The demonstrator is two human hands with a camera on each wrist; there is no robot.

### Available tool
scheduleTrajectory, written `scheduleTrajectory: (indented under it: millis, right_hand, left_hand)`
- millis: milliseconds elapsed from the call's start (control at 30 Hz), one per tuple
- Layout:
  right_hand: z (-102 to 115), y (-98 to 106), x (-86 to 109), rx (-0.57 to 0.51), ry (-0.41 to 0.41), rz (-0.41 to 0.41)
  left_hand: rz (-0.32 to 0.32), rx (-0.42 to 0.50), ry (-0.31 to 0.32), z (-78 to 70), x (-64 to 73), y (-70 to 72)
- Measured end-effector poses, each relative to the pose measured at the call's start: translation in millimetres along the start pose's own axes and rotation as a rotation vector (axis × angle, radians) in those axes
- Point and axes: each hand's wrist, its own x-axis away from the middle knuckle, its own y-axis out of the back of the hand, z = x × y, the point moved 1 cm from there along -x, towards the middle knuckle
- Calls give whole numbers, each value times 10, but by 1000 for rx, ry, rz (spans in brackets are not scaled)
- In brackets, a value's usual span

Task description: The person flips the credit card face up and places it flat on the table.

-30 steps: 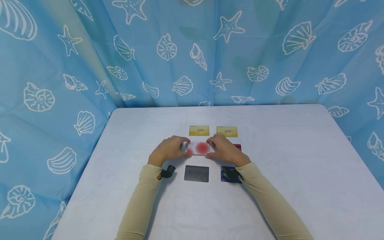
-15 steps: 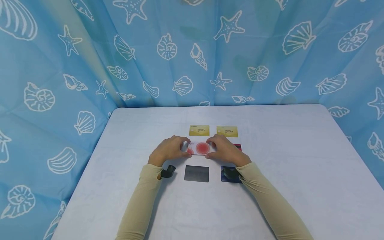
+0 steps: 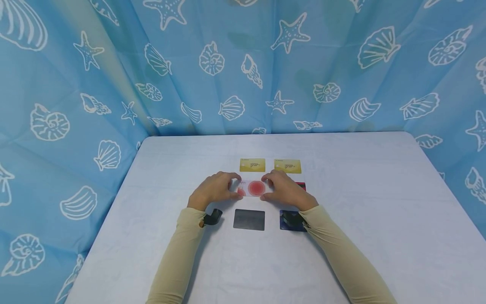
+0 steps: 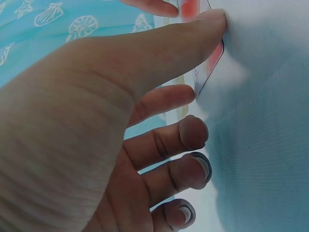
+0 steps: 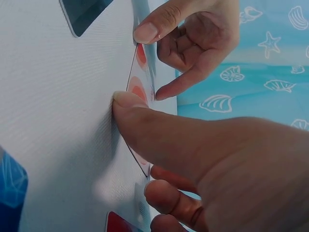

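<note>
In the head view a white card with red circles (image 3: 256, 188) lies in the middle of the group of cards. My left hand (image 3: 213, 188) pinches its left end between thumb and index finger. At the opposite end, the thumb and index finger of my right hand (image 3: 287, 191) grip the card in the same way. Both wrist views show the thumbs along the card's near edge, close to the cloth; whether it touches the cloth I cannot tell. The left hand's other fingers (image 4: 190, 169) are loosely bent and hold nothing.
Two gold cards (image 3: 252, 165) lie behind the hands. A red card (image 3: 301, 185) is mostly covered by the right hand. Nearer are a dark grey card (image 3: 248, 220) and a blue card (image 3: 287, 223), partly under the right wrist. A shell-patterned blue curtain (image 3: 243, 76) borders the white table (image 3: 182, 154).
</note>
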Motion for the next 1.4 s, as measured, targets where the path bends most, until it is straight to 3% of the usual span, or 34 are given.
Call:
scheduleTrajectory:
  millis: [367, 633, 800, 1167, 1400]
  right_hand:
    - [-10, 164, 13, -55, 22, -26]
    - [-46, 269, 5, -89, 113, -85]
    - [-70, 391, 64, -87, 101, -146]
    - [-80, 709, 315, -82, 114, -247]
    - [-149, 801, 460, -40, 117, -284]
  left_hand:
    - [8, 0, 3, -22, 5, 30]
    - [-40, 39, -20, 56, 56, 65]
    - [-95, 80, -61, 31, 105, 126]
    - [-202, 126, -156, -215, 106, 277]
    - [-202, 149, -200, -461, 57, 275]
